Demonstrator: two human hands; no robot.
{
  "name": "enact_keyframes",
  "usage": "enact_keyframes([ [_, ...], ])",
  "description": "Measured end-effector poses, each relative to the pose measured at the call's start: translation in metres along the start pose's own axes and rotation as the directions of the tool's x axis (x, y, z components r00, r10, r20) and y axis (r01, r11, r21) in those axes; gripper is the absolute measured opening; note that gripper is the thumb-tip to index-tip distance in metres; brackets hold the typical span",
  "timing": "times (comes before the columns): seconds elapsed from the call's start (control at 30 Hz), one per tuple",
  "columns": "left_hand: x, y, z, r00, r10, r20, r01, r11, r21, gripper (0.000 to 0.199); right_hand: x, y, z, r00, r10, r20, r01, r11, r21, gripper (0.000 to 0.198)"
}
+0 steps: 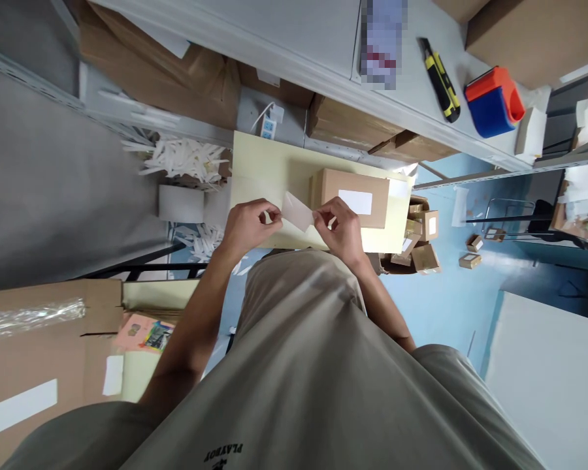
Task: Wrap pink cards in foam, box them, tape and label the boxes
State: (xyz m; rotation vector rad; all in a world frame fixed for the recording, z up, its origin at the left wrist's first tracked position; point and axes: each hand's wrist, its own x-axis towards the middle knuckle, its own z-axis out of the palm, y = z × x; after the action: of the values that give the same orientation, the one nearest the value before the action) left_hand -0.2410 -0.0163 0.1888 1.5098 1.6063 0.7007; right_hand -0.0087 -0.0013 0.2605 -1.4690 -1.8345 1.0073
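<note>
My left hand (249, 225) and my right hand (340, 225) both pinch a small white paper label (297, 210), one at each end, holding it in the air above a pale yellow table (264, 176). Just beyond the label sits a small brown cardboard box (355, 196) with a white label on its top. My right hand is the one closer to that box.
A grey shelf above carries a yellow-black utility knife (440, 79), a red-blue tape dispenser (494, 101) and cardboard boxes. White paper strips (181, 158) pile up at the left. Several small boxes (421, 241) lie on the blue floor. A large carton (39, 352) is at lower left.
</note>
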Motion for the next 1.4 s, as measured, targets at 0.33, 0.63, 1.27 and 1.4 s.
enact_keyframes([
  [0.33, 0.03, -0.134, -0.053, 0.802, -0.527, -0.281, 0.562, 0.826, 0.053, 0.017, -0.014, 0.011, -0.028, 0.946, 0.154, -0.286, -0.088, 0.968, 0.233, 0.046],
  [0.63, 0.028, -0.001, -0.017, 0.934, -0.148, 0.325, 0.314, 0.773, -0.551, 0.069, -0.016, -0.001, -0.026, 0.962, 0.179, -0.208, -0.095, 0.928, 0.359, 0.047],
  [1.27, 0.063, -0.082, -0.003, 0.76, -0.555, -0.337, 0.367, 0.795, -0.483, 0.022, -0.021, -0.002, -0.015, 0.956, 0.204, -0.209, -0.091, 0.888, 0.452, 0.046],
  [1.4, 0.077, -0.139, -0.06, 0.615, -0.682, -0.396, 0.492, 0.724, -0.483, 0.026, -0.02, 0.003, -0.017, 0.953, 0.228, -0.198, -0.11, 0.872, 0.476, 0.045],
])
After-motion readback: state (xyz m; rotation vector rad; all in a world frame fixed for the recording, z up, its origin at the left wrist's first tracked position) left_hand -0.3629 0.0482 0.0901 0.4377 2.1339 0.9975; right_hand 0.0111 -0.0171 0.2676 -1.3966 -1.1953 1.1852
